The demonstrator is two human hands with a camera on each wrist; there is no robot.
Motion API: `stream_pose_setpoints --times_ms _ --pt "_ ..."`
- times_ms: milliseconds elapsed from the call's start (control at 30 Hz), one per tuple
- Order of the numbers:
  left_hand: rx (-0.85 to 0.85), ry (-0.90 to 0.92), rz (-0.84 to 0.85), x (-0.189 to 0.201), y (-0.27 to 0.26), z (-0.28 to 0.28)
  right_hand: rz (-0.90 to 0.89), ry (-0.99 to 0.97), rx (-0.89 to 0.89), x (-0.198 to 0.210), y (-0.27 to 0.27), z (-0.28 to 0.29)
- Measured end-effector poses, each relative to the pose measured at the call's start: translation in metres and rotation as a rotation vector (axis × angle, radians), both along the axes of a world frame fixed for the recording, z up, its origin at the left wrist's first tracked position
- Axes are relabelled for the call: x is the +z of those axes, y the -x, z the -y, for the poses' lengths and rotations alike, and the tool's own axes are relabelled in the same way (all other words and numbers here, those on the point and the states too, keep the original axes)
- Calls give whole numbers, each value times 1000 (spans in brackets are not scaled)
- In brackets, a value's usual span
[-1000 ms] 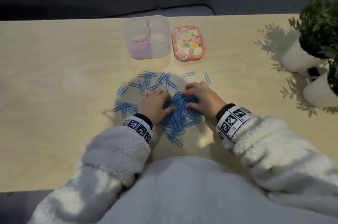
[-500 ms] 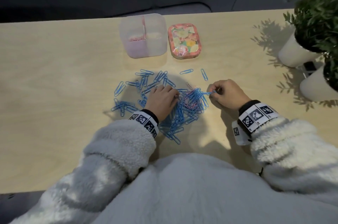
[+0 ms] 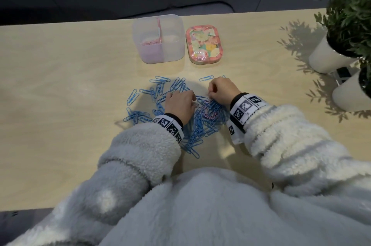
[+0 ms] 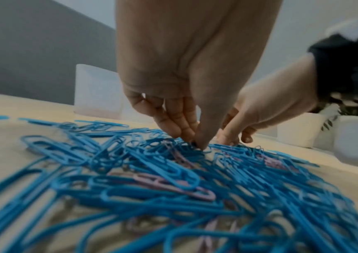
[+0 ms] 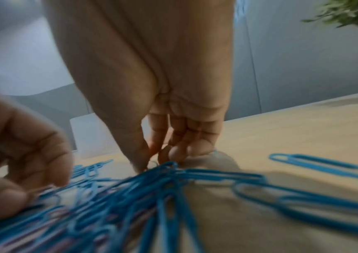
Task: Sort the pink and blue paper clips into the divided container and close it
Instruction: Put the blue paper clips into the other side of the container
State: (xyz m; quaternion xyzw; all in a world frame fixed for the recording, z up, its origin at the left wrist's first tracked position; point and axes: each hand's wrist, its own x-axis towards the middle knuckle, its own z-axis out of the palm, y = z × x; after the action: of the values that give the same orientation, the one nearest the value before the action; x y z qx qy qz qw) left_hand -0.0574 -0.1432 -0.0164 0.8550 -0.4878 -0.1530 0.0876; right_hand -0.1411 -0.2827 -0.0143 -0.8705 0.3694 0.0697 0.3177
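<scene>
A heap of blue paper clips [image 3: 197, 129] lies in front of me, with loose ones spread to its left and far side. A few pink paper clips [image 3: 208, 114] are tangled in the heap [image 4: 173, 186]. My left hand [image 3: 193, 99] pinches into the heap's far edge with thumb and fingertips [image 4: 195, 143]; which clip it holds is hidden. My right hand [image 3: 210, 93] pinches a bunch of blue clips [image 5: 173, 172] at their tips [image 5: 156, 162]. The clear divided container [image 3: 172, 49] stands open behind, with pink clips [image 3: 150, 42] in its left compartment. Its flowered lid [image 3: 203, 45] lies to its right.
Two white pots with green plants [image 3: 329, 57] [image 3: 351, 93] stand at the table's right edge. Bare wooden table [image 3: 60, 89] stretches to the left of the clips. The table's far edge runs just behind the container.
My right hand has come back from the right of the heap to its far right edge and pinched into the clips. The left hand has stayed on the heap.
</scene>
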Motion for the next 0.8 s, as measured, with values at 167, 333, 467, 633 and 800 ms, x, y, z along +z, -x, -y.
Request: stream_pose_setpoints --times_ms 167,333,467,633,800 --pt "130 126 -226 3 -15 -8 420 -351 -376 0 26 8" --pt "220 309 -567 13 -28 -2 565 -810 -584 5 27 7" --pt "302 293 -778 20 -30 13 263 -378 -171 8 27 0" --pt "47 108 -578 13 -12 27 44 7 96 4 36 -4" --pt "-156 -47 -179 3 -6 26 71 -21 -35 4 58 8"
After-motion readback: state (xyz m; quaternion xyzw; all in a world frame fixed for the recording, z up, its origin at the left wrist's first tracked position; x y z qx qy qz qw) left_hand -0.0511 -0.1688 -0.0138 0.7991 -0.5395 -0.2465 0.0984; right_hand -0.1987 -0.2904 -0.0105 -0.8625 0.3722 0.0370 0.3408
